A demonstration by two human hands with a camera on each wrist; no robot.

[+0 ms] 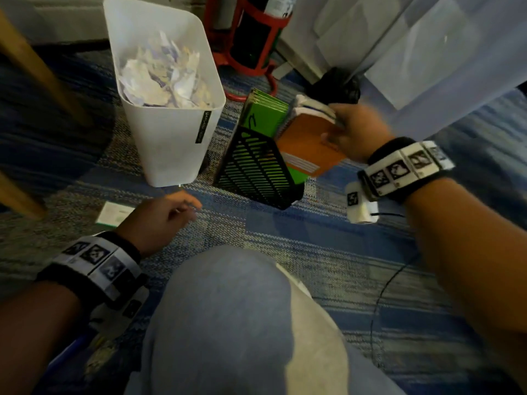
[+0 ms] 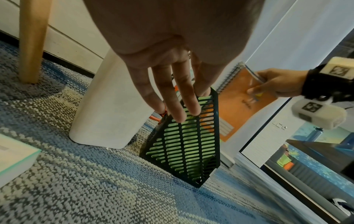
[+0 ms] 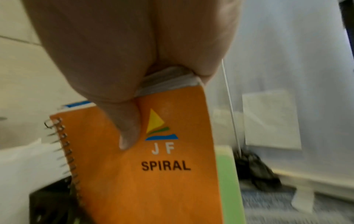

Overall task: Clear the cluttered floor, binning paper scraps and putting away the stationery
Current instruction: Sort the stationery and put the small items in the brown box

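Head view: right hand (image 1: 353,132), centre right of frame, grips an orange spiral notebook (image 1: 308,149) by its top edge, thumb on the cover, fingers behind. Notebook's lower end sits in the black slotted file holder (image 1: 256,169) at mid-frame, beside green books (image 1: 263,115) already standing in it. Left hand (image 1: 159,220), lower left, hangs over the carpet (image 1: 328,252) w/ fingers loosely curled, holding nothing.

Left wrist view adds what head view lacks: left fingers (image 2: 180,94) straight, slightly spread, pointing down in front of the holder (image 2: 184,148); can't tell if the tips touch its top edge. Also shows the notebook's wire binding (image 2: 228,77) on its left side, and right hand (image 2: 277,83) pinching at upper right.

Right wrist view only: cover print reads "JF SPIRAL" w/ a sail logo (image 3: 159,125); thumb (image 3: 126,125) pressed flat on the cover, white page edges (image 3: 168,81) squeezed between thumb and fingers.

Around: white bin (image 1: 168,132) full of crumpled paper scraps (image 1: 162,78) just left of the holder, near but apart. A small white-green box (image 1: 114,213) lies on carpet at left, partly hidden behind the left hand. Red stand (image 1: 248,38) at top centre, wooden leg (image 1: 37,69) upper left, black cable (image 1: 382,295) lower right. The person's knee (image 1: 228,309) fills bottom centre, blocking the floor there.
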